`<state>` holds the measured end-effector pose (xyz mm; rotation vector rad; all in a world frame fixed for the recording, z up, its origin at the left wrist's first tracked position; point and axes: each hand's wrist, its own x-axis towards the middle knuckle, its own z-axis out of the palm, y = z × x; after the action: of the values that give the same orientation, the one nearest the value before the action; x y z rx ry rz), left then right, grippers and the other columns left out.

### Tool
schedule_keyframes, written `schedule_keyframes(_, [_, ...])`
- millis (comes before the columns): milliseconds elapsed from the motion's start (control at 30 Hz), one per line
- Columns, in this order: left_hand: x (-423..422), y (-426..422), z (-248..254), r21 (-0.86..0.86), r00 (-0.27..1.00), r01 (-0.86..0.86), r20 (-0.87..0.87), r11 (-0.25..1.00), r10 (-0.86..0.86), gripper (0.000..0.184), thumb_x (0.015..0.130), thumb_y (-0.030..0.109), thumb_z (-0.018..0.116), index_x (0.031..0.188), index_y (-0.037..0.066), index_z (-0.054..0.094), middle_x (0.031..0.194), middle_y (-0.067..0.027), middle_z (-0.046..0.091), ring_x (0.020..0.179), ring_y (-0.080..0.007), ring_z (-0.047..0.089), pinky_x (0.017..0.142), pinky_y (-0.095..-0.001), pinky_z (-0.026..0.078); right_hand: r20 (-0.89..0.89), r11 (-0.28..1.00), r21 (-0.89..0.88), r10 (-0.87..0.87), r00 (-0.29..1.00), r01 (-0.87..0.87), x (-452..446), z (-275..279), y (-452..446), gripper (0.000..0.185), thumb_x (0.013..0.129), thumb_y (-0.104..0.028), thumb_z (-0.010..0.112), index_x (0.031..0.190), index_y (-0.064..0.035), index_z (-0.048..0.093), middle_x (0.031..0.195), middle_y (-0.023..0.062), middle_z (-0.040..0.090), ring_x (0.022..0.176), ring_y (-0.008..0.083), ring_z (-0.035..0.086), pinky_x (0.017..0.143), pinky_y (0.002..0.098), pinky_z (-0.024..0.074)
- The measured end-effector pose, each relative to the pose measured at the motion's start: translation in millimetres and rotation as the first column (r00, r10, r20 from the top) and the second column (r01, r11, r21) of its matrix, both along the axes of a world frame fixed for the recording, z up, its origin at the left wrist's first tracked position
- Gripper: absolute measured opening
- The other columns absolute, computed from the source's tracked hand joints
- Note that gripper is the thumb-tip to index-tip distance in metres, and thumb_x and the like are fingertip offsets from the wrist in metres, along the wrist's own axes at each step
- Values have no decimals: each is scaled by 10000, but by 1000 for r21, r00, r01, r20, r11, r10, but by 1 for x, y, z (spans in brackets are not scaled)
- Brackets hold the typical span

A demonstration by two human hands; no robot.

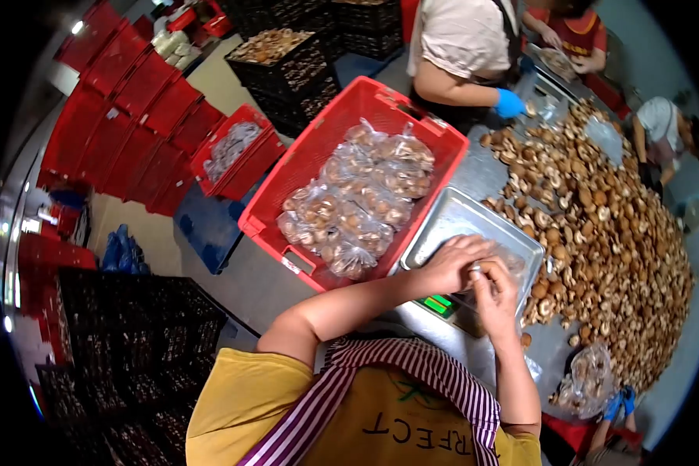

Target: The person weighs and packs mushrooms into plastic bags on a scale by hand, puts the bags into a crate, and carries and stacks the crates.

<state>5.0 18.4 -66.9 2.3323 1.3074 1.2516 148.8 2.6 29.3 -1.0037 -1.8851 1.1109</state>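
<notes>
My left hand (457, 262) and my right hand (495, 295) meet over a shallow metal tray (436, 225). Between and beyond them shows a clear plastic bag (511, 260), its contents mostly covered by my hands. The right fingers are curled in a pinch at the bag, with a ring on one finger. My left fingers are bent over the bag, their tips partly hidden. Under the tray's near edge a scale display (438, 304) glows green. Left of the tray stands a red crate (303, 163) holding several clear bags of mushrooms (357, 198).
A large heap of loose mushrooms (598, 233) covers the table at right. A filled bag (589, 377) lies at its near end. Co-workers stand around the table, one with a blue glove (509, 102). Red crates (132, 109) and black crates (132, 334) are stacked at left.
</notes>
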Motion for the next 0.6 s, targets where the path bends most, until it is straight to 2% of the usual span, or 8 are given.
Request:
schedule_keyframes(100, [-35,9,-1,-153,938,178,326,972,-120,239,729,210,674,850,27,579,795,-132,559,797,-322,577,725,-415,461,64,984,133,108,992,-116,-23,13,1,119,832,-14,608,942,33,608,963,149,622,862,275,618,791,357,486])
schedule_keyframes(167, [-69,11,-4,-204,903,123,429,971,-24,155,745,104,681,880,42,637,786,-96,630,743,-237,616,671,-361,484,52,977,202,53,997,-63,-20,28,8,160,829,-6,603,984,29,610,1026,161,615,909,282,615,805,356,490])
schedule_keyframes(200, [-92,6,8,-593,712,307,662,744,233,75,857,100,626,906,49,654,795,-35,635,747,-134,588,690,-304,494,32,961,277,-1,999,-8,-15,32,11,204,825,1,598,1027,24,612,1088,172,609,956,289,611,818,354,494])
schedule_keyframes(233, [-115,11,-4,-604,667,253,675,755,316,108,911,114,590,953,55,669,842,-2,638,768,-94,570,700,-257,495,73,972,234,-24,997,6,1,25,17,258,820,25,582,1077,18,610,1169,185,580,1024,293,596,836,340,498])
schedule_keyframes(300, [-192,23,-10,-676,817,55,453,735,356,198,896,173,595,1032,55,677,905,-31,659,800,-147,607,731,-311,518,34,982,164,-100,994,93,28,18,26,217,830,33,578,1043,19,620,1104,156,609,991,260,608,826,320,495])
schedule_keyframes(367, [-211,26,59,-895,710,-96,246,437,660,310,898,297,575,1058,58,690,982,-71,681,890,-192,630,793,-341,510,90,950,233,-235,968,209,67,1,32,170,849,12,584,1013,15,627,1039,126,628,946,246,616,807,317,492])
schedule_keyframes(433, [-274,52,29,-659,919,-342,-83,670,386,303,932,239,535,1079,22,687,1050,-132,688,959,-218,640,875,-337,489,112,919,243,-345,932,311,109,-26,30,155,874,-40,579,1013,10,625,999,130,627,914,270,618,804,330,487])
schedule_keyframes(600, [-369,82,-43,-326,829,-410,-522,852,199,330,941,202,482,1162,8,631,1193,-200,622,1134,-383,550,983,-451,413,87,567,253,-821,565,784,259,-96,14,154,869,-72,572,991,-11,643,941,147,642,891,292,621,798,337,485])
